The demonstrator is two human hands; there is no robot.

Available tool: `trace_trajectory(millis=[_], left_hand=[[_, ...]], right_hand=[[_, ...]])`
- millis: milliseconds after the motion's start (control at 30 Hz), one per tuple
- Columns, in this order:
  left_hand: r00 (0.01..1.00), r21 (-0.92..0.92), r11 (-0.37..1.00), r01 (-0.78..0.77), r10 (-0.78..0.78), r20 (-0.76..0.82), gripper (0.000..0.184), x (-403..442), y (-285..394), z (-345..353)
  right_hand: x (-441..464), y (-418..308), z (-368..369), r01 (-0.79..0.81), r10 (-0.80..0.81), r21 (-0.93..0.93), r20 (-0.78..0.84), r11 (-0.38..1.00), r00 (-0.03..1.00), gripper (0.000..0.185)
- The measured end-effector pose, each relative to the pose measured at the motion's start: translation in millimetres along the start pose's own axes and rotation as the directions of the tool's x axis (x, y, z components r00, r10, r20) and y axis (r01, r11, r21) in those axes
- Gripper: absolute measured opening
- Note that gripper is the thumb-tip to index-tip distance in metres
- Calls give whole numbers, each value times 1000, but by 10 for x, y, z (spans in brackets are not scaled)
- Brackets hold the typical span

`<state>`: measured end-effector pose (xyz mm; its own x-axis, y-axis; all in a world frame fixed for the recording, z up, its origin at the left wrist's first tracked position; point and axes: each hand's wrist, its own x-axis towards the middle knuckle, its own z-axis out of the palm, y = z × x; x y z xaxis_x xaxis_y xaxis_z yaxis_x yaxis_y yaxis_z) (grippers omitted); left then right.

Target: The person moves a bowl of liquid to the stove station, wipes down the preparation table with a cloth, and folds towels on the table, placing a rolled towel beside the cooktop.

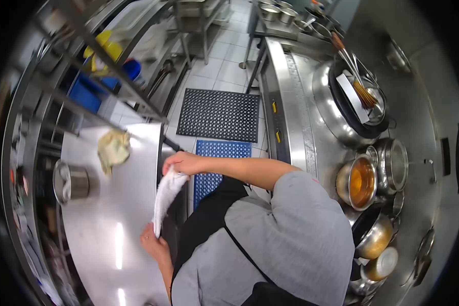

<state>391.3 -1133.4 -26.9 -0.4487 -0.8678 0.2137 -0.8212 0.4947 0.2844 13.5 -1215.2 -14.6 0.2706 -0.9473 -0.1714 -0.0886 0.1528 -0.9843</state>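
A folded white towel [167,199] is stretched between my two hands, near the edge of the steel table [92,234]. My right hand [181,164] grips its upper end, and my left hand [155,244] has hold of the lower end. A dark bar or handle [173,144] ends close to my right hand. A crumpled beige cloth [113,150] lies on the table, with a metal container [75,183] farther left.
Metal shelving [81,48] rises behind the table, with blue and yellow items. On the right, a steel counter [303,117] holds several pots and bowls, including a bowl of orange liquid [361,182]. Black [219,115] and blue [209,176] mats cover part of the floor.
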Motion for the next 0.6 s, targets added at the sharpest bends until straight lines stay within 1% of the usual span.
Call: trace_trajectory(millis=[33, 67, 100, 133, 167, 200, 233, 267, 300, 333, 367, 400, 433, 467, 500, 567, 600], left_hand=[[990, -25, 999, 48, -44, 137, 43, 383, 242, -118], [956, -42, 993, 112, -96, 277, 40, 689, 416, -268], [897, -42, 982, 185, -151, 415, 37, 967, 616, -374], [923, -173, 971, 165, -90, 375, 32, 1248, 717, -374], [884, -197, 965, 173, -64, 463, 32, 1547, 759, -347], [835, -208, 957, 201, -57, 547, 31, 1837, 773, -336], [770, -216, 953, 212, -27, 637, 34, 2166, 814, -295], [779, -287, 940, 186, 37, 626, 35, 2415, 764, -151], [793, -396, 913, 94, 172, 585, 31, 2728, 881, -122], [740, -423, 886, 188, 155, 654, 25, 3026, 1094, -163], [702, -407, 861, 305, 85, 707, 23, 3292, 1230, -156], [679, -442, 821, 363, 91, 728, 25, 3563, 1360, -109], [665, -494, 773, 399, 127, 736, 26, 3839, 1490, -16], [664, -528, 741, 416, 149, 733, 28, 4040, 1582, 86], [664, -567, 706, 425, 183, 725, 29, 4265, 1681, 207], [683, -661, 635, 401, 273, 677, 31, 4806, 1932, 568], [690, -701, 597, 389, 315, 652, 31, 5001, 2064, 756]], right_hand=[[-118, 8, -336, -225, 219, 140, 55, 964, 974, 37], [-227, 47, -537, -234, 239, 133, -23, 963, 971, 37], [-363, 62, -683, -249, 262, 130, -92, 960, 961, 37], [-495, 89, -836, -270, 288, 127, -152, 954, 945, 39], [-578, 220, -1020, -152, 127, -105, -214, 983, 969, 44], [-618, 419, -1193, -31, -45, -331, -218, 943, 975, 50], [-643, 633, -1364, -47, -25, -269, -257, 962, 966, 54], [-657, 841, -1552, 27, -105, -258, -294, 966, 950, 56], [-760, 747, -1758, 41, -148, -265, -397, 963, 906, 51], [-863, 691, -1986, 2, -139, -303, -432, 953, 891, 46], [-947, 472, -2206, -135, 52, -162, -436, 978, 899, 42], [-1047, 281, -2410, -194, 192, 41, -441, 980, 877, 39], [-1073, 375, -2593, -162, 211, 142, -487, 977, 847, 37], [-1136, 318, -2802, -197, 276, 210, -479, 958, 833, 36], [-1177, 332, -2973, -155, 287, 288, -498, 945, 819, 34], [-1220, 337, -3316, -175, 418, 454, -516, 874, 748, 31], [-1253, 311, -3436, -145, 439, 503, -536, 852, 721, 29]])
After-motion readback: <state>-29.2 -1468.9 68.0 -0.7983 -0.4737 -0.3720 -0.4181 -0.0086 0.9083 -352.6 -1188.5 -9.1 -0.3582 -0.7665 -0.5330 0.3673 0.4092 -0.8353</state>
